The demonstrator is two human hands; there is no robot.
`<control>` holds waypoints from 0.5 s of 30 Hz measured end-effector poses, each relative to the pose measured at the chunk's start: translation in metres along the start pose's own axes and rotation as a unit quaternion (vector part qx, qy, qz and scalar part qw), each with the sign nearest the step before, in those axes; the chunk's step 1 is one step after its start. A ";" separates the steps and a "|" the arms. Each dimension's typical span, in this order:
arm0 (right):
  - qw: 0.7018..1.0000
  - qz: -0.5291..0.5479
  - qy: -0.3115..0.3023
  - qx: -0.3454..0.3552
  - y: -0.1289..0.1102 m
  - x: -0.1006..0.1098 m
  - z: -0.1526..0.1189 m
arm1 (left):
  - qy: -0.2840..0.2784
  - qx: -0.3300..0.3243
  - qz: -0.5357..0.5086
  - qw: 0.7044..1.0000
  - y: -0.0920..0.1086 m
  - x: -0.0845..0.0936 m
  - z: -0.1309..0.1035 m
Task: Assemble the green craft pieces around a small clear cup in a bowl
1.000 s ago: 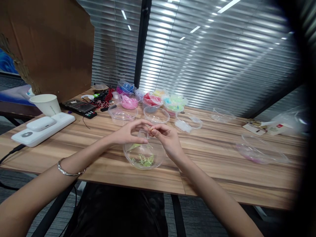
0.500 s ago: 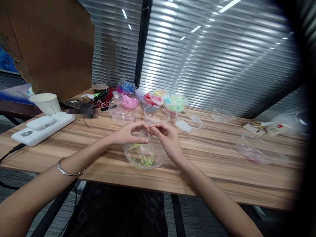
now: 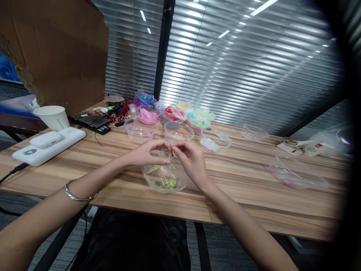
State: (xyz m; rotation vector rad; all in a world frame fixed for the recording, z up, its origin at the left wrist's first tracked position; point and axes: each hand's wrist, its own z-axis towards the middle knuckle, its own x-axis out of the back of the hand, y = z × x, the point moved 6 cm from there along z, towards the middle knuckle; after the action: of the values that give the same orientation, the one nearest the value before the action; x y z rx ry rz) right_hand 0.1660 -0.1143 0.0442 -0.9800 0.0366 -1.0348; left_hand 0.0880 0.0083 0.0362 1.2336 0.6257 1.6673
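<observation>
My left hand (image 3: pixel 146 152) is curved into a C above a clear plastic bowl (image 3: pixel 148 182), its thumb apart from the forefinger. A small see-through thing (image 3: pixel 164 154) shows in the gap of that hand; its kind is not clear. Fingertip to fingertip with it, my right hand (image 3: pixel 190 156) pinches something too small to make out. Inside the bowl lie thin yellow-green pieces (image 3: pixel 167 183) and a pale green piece of film (image 3: pixel 153 168).
Behind my hands stand clear bowls (image 3: pixel 141 137), several with pink, red, blue and green contents. A bowl with a pinkish base (image 3: pixel 299 184) is at right. Leftward are a white paper cup (image 3: pixel 53 118), a white charging pad (image 3: pixel 70 137) and a cardboard sheet (image 3: pixel 64 56).
Both hands keep nearly the same place; the right fingertips have shifted slightly at the pinch. The green pieces in the bowl look more bunched to the right.
</observation>
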 end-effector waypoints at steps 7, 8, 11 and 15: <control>1.000 -0.013 0.000 0.016 -0.001 0.000 0.000 | 0.000 -0.012 -0.003 1.000 -0.003 0.000 0.000; 1.000 -0.014 0.001 0.020 -0.002 0.000 -0.001 | 0.000 -0.012 -0.003 1.000 -0.004 0.000 0.001; 0.997 -0.036 0.008 0.064 -0.009 0.002 -0.002 | 0.001 -0.012 -0.012 1.000 -0.006 0.000 0.001; 0.987 -0.057 -0.011 0.147 -0.023 0.000 -0.006 | -0.002 -0.018 0.002 1.000 -0.007 0.000 0.001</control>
State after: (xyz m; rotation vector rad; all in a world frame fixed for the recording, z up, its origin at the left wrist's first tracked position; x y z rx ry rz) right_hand 0.1468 -0.1218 0.0567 -0.7305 -0.1872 -1.0976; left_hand 0.0915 0.0111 0.0305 1.2138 0.5894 1.6713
